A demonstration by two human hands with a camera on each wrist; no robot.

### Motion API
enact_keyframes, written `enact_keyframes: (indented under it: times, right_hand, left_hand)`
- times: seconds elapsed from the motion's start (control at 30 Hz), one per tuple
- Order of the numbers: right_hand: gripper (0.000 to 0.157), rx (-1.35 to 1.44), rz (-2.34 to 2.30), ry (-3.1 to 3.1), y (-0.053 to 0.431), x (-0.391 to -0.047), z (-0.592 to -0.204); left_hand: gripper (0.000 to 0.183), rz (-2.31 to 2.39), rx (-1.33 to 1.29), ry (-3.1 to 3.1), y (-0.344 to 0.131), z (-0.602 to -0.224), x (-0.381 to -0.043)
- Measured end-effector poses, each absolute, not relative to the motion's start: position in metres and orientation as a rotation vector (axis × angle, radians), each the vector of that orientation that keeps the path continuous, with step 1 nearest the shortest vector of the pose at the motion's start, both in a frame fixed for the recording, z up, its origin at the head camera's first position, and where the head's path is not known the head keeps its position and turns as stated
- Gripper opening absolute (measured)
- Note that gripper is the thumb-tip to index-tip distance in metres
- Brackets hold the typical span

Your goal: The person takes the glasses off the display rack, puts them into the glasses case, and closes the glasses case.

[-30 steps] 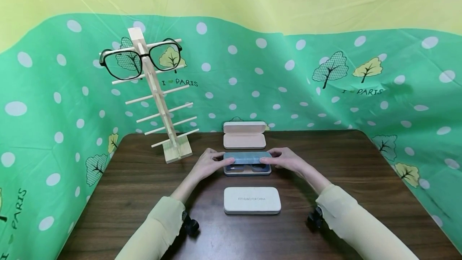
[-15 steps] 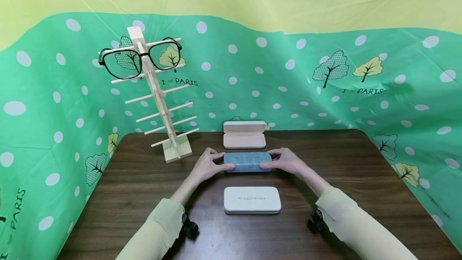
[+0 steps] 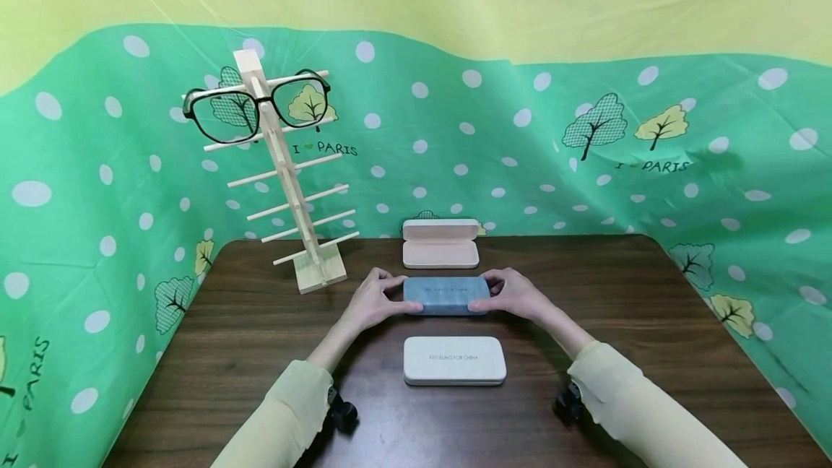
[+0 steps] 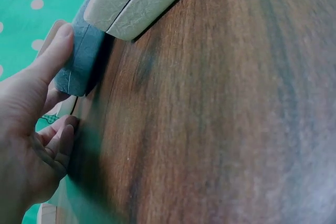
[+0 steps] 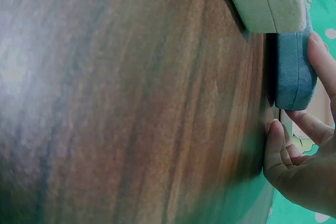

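A blue glasses case (image 3: 445, 296) lies closed at mid-table in the head view, its lid down. My left hand (image 3: 375, 300) grips its left end, thumb on the lid near the front edge and index finger at the back. At the right end my right hand (image 3: 515, 293) holds it the same way. The left wrist view has my left thumb pressed to the blue case (image 4: 79, 72), the other fingers curled below. A matching grip on the blue case (image 5: 295, 72) shows in the right wrist view. Whatever lies inside the case is hidden by the lid.
A closed white glasses case (image 3: 454, 361) with printed lettering lies in front of the blue one. Behind it an open case (image 3: 440, 254) with a pale pink lining stands. At the left, a wooden display rack (image 3: 286, 165) bears black-framed glasses (image 3: 258, 100) on top.
The blue case's lid has come down toward me over the glasses inside, and it is now closed. Both hands stayed at its ends, thumbs moving forward and down with the lid.
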State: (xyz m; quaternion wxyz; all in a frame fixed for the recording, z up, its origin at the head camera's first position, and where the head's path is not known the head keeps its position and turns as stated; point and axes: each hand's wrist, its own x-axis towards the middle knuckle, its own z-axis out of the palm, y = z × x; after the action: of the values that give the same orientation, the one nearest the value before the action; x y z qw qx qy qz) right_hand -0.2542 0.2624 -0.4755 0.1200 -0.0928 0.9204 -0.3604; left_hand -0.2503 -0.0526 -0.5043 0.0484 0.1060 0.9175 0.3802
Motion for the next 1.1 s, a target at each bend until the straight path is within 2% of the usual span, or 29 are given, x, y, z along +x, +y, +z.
enact_keyframes:
  times: [0.6,1.1]
  right_hand:
    - [0.083,-0.244,-0.985,2.747,0.256,-0.248,-0.470]
    - [0.056,-0.231,-1.395,2.537,0.275,-0.247,-0.470]
  left_hand:
    - [0.086,1.149,0.362,2.855,-0.056,-0.498,-0.240]
    - [0.057,1.318,0.572,2.689,-0.075,-0.490,-0.222]
